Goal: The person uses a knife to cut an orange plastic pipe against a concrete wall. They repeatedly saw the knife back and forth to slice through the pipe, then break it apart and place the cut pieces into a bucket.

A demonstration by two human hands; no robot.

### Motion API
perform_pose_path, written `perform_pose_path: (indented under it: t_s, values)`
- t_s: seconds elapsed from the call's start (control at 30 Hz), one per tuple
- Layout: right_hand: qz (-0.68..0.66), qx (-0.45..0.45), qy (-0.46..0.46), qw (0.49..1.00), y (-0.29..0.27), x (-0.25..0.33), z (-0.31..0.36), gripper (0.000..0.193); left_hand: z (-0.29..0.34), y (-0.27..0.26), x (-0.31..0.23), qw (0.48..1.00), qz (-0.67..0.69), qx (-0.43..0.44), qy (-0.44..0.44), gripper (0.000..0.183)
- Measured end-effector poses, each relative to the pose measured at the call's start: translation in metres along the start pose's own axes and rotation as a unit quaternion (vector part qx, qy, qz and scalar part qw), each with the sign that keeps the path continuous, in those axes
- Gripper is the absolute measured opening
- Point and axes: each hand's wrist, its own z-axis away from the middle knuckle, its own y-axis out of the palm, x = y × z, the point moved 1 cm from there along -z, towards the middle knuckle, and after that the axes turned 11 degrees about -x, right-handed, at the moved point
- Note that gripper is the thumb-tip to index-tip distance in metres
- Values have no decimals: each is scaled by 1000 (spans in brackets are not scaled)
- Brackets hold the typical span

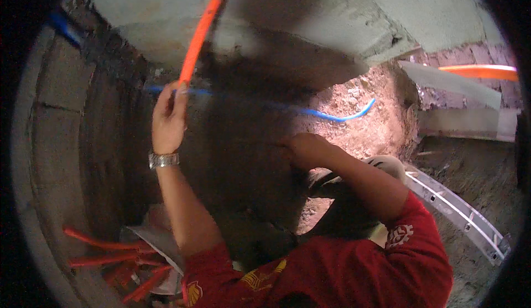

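Note:
My left hand, with a metal watch at the wrist, is raised and closed on the lower end of a straight orange plastic tube. The tube slants up and slightly right across the pale concrete. In the shadowed middle, my right hand has its fingers curled; darkness hides what they hold, if anything. A thin blue pipe runs behind both hands, its right end curving upward over lit, reddish soil.
Several orange tubes stick out by a pale sheet-like piece at lower left. An aluminium ladder lies at right, below a beige board and another orange tube. Rough concrete overhangs the far side.

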Motion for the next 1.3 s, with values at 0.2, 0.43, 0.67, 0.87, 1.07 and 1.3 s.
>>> perform_pose_path:
  t_s: [0.2, 0.43, 0.67, 0.87, 1.07, 1.3]
  values:
    - [59, 47, 37, 996, -2, 10, 14, 41, 15, 11, 12, 997, -59, -33, 46, 28]
    - [56, -92, -65, 992, 55, -31, -37, 41, 38, 15, -19, 990, -121, -20, 72, 32]
    - [86, 31, -102, 991, 45, -50, -90, 35, 58, -2, -15, 977, -210, -27, 38, 36]
    - [-32, -51, -206, 977, 15, 3, -119, 22, 85, -6, -23, 969, -243, -32, 32, 38]
    - [-204, -167, -157, 952, -22, 48, -119, 21, 76, -11, -71, 923, -372, 7, 97, 36]
    - [-229, -159, -226, 934, -11, 62, -132, 21, 60, -49, -90, 871, -478, 12, 115, 39]
